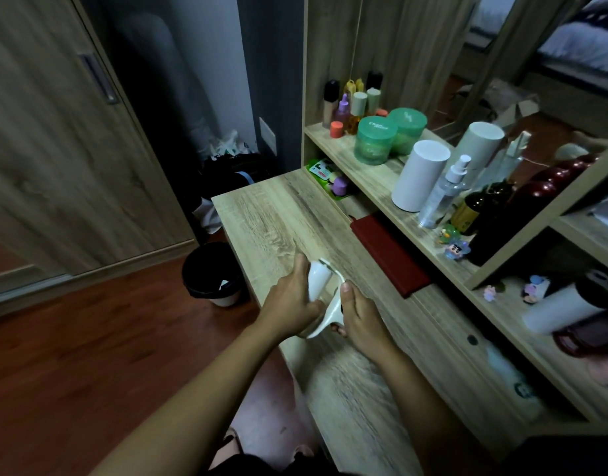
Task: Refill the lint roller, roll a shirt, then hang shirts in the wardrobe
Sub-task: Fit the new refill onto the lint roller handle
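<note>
Refilling seemed under way; the left hand (pixel 290 300) curled round the roller (pixel 320 280), the right hand (pixel 362 319) pinched its handle, above the worktop (pixel 268 214); next probably called for a steady, straight push.

White lint roller (pixel 319 280), curved handle nearest, roll end away, above wooden desk (pixel 261 214).

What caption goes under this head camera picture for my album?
The left hand and right hand hold a white lint roller above the wooden desk, near a red notebook.
</note>
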